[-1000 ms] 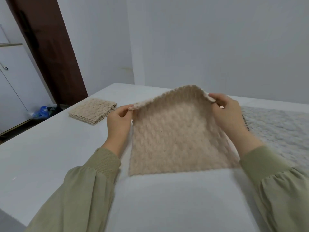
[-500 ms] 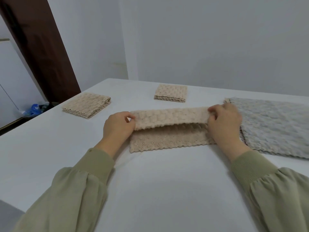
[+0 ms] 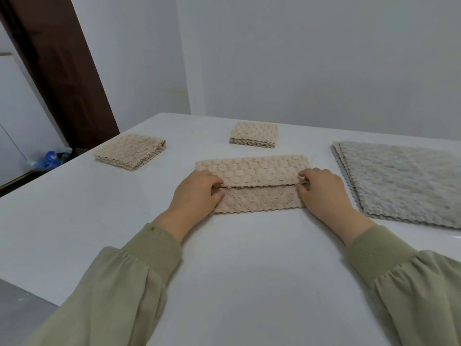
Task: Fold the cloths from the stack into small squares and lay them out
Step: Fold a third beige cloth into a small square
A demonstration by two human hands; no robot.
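Just beside the grey stack, the beige cloth is lying half-folded on the bench. The left hand and right hand are pinching its upper flap's ends with curled fingers. Uneven pulling is likely risking a skewed fold with mismatched edges.

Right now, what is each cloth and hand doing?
Beige cloth: folded over, edges not yet matched.
Left hand: pinches its flap's left end.
Right hand: pinches the right end.
Left square: folded, lying flat.
Far square: folded, lying flat.
Grey stack: unfolded, flat.
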